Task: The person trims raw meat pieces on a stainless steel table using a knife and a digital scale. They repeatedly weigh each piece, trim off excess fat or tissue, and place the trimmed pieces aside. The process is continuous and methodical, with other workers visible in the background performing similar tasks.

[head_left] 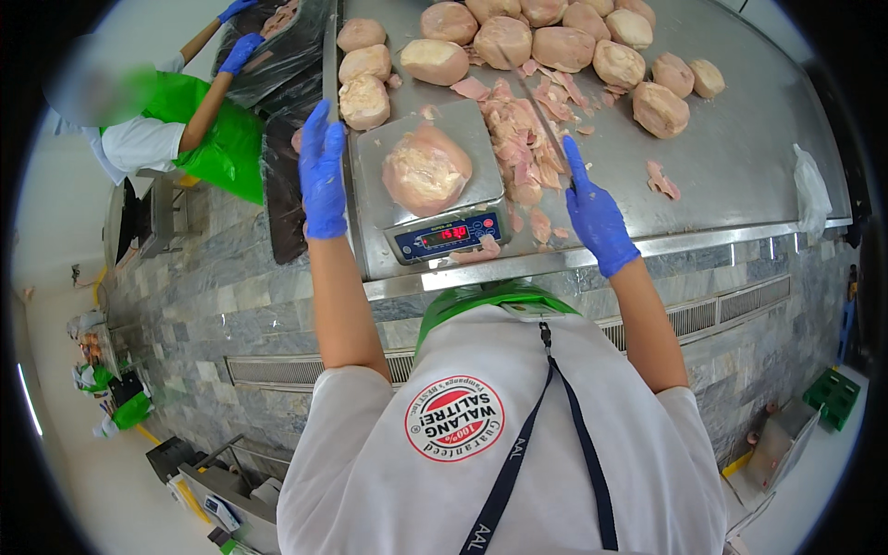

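A pale, rounded piece of meat [427, 172] rests on the metal pan of a digital scale [370, 148], whose red display is lit. Just left of the scale, my left hand [324, 180], in a blue glove, is raised with its fingers stretched and holds nothing. My right hand [599, 217], also gloved in blue, grips a long knife [539, 109]; the blade points away and leftward over a heap of pink meat trimmings [518, 148]. The knife's handle is mostly hidden in my fist. Neither hand touches the meat on the scale.
Several more rounded meat pieces [561, 48] lie along the far side of the steel table [740, 139]. A clear plastic bag [811, 190] sits at its right edge. At the left, a co-worker in a green apron [217, 139] reaches into a container lined with black plastic [282, 74].
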{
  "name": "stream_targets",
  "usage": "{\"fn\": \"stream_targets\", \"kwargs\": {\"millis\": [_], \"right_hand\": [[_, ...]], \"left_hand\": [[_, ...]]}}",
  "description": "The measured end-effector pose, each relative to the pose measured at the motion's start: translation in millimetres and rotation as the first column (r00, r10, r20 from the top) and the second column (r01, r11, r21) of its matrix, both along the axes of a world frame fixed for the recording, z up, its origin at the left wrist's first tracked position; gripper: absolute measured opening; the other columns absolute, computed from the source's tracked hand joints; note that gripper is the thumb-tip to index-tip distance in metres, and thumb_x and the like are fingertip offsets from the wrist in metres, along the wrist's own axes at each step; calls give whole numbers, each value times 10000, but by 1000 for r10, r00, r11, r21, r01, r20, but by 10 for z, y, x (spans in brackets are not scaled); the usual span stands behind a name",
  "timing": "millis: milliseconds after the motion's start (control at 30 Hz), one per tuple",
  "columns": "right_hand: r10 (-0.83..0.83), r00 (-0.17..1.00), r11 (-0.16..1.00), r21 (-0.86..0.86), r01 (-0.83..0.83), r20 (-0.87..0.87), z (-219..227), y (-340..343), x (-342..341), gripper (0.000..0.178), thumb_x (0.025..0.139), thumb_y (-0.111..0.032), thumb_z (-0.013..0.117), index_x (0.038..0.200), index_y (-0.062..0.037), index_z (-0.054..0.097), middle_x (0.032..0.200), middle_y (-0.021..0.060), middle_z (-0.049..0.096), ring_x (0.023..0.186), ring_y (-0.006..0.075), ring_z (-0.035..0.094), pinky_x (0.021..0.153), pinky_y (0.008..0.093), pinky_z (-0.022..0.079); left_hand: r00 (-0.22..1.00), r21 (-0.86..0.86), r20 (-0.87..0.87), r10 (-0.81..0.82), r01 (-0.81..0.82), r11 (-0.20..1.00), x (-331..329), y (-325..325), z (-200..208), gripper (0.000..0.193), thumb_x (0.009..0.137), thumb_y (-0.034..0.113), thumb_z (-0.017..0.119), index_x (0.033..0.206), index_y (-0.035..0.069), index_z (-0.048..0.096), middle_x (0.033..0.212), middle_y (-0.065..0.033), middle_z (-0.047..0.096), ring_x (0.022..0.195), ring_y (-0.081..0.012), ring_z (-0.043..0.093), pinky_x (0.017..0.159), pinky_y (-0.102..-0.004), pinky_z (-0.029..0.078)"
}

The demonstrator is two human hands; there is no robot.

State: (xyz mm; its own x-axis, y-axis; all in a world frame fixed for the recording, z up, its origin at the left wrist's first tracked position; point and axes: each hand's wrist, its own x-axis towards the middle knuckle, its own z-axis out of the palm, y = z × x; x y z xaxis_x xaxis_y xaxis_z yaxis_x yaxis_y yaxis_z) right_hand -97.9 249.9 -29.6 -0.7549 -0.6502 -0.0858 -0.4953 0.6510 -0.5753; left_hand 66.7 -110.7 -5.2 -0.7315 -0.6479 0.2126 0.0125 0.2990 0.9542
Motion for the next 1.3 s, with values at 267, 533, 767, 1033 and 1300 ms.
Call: {"fn": "stream_targets", "kwargs": {"millis": [267,533,767,1033,1300], "right_hand": [[30,1000,985,-170,-31,-4,8,139,53,831,934,-29,530,1624,-268,133,799,276,643,699,463,626,637,518,471],[3,1000,993,-116,1,28,51,12,70,812,949,-21,554,1619,-297,188,848,206,625,714,387,616,696,437,508],[54,992,989,-133,-70,-117,-72,-167,38,607,994,-199,595,1542,-352,382,1023,175,684,849,373,666,725,447,533],[110,975,990,-66,-125,-191,54,-215,241,570,1000,-226,558,1532,-355,400,859,172,614,676,357,651,592,455,539],[307,940,950,106,-293,-150,155,-213,300,798,893,-14,529,1557,-415,341,918,190,584,666,337,655,572,440,554]], "left_hand": [[971,241,74,227,-239,941,754,218,-127,414,997,193,633,1368,27,557,1254,-55,594,1045,-117,558,911,-281,471],[939,152,261,223,-268,951,683,424,-104,541,978,258,680,1384,-44,489,1241,-120,589,1070,-162,566,938,-307,475],[893,-262,385,233,-137,955,-103,1012,-370,987,772,420,855,1503,-23,362,1423,-214,472,1302,-326,476,1106,-430,378],[919,-13,379,-106,120,993,-162,320,-33,1113,707,335,906,1551,-28,278,1556,-228,360,1433,-297,380,1184,-388,312],[842,-362,503,196,-1,932,-497,885,-99,1142,603,472,924,1447,-48,356,1386,-285,437,1271,-441,459,1084,-511,382]]}}
